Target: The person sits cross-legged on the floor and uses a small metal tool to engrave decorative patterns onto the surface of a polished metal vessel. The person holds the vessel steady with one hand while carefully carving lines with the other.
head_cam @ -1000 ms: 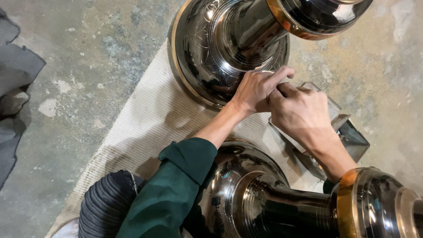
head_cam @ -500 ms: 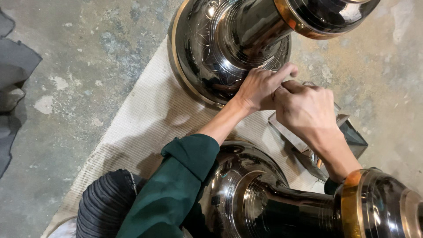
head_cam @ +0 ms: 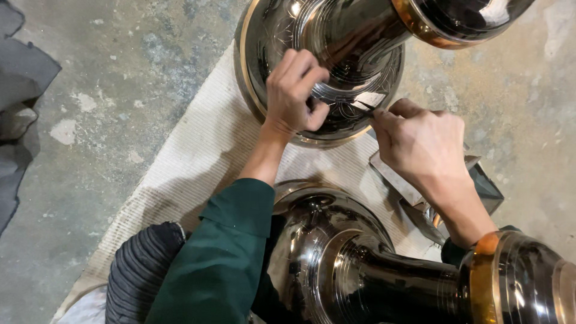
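Observation:
A large shiny dark metal vessel (head_cam: 324,42) with an engraved round base lies on its side at the top. My left hand (head_cam: 294,93) rests on that base with its fingers curled into a fist; I see nothing in it. My right hand (head_cam: 420,144) is a little to the right, with thumb and forefinger pinched on a thin dark strip (head_cam: 363,108) that touches the base. A second similar vessel (head_cam: 336,264) with a copper-coloured band lies below, under my green sleeve (head_cam: 222,264).
Both vessels lie on a beige ribbed cloth (head_cam: 198,162) spread over a stained concrete floor (head_cam: 120,72). Bent pieces of sheet metal (head_cam: 414,195) lie under my right wrist. A black ribbed tube (head_cam: 141,270) is at bottom left, and dark fabric (head_cam: 18,90) at the left edge.
My hands, close together before, have drawn apart. The left hand has shifted left and up across the base, and the thin strip now shows at my right fingertips.

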